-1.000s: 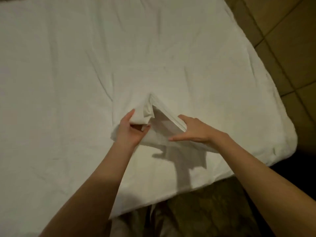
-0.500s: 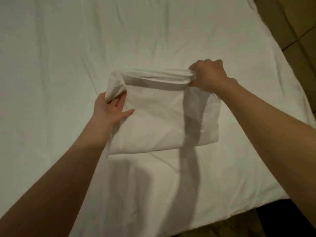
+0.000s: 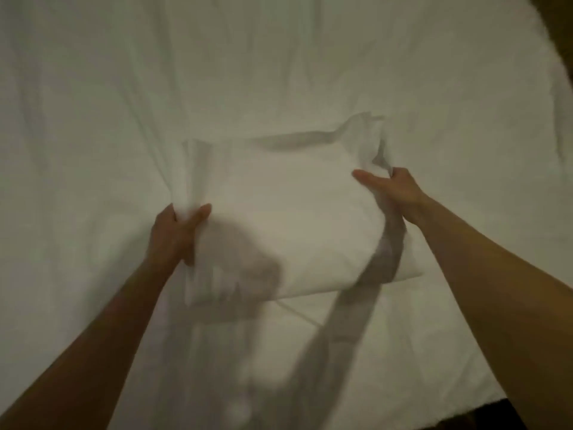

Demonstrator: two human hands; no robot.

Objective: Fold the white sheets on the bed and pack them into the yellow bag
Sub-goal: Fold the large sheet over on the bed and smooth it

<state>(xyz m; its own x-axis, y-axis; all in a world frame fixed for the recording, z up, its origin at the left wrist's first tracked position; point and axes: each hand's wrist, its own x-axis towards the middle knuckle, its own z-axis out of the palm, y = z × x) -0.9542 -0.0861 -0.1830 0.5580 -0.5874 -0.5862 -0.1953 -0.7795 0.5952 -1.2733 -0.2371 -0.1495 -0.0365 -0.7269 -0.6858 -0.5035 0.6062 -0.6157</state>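
Head view: a folded white sheet (image 3: 288,231) in the middle of the bed (image 3: 93,88), on the white cover, partly lifted at both side edges. Left hand (image 3: 175,235) at the left edge of the sheet, fingers (image 3: 198,215) clenched around a bunch of cloth, thumb on top. Right hand (image 3: 392,190) at the right far corner, thumb stretched flat over the top layer, other fingers hidden under the cloth, so apparently grasping the edge. Far right corner of the sheet raised and a little crumpled; near edge resting flat on the bed. Held at two opposite sides probably to keep the layers together and make the next fold straight, or to lift the bundle whole. Picture blurred, so exact layers not clear. Yellow bag not in view. Dark floor (image 3: 561,23) only at the far right corner.
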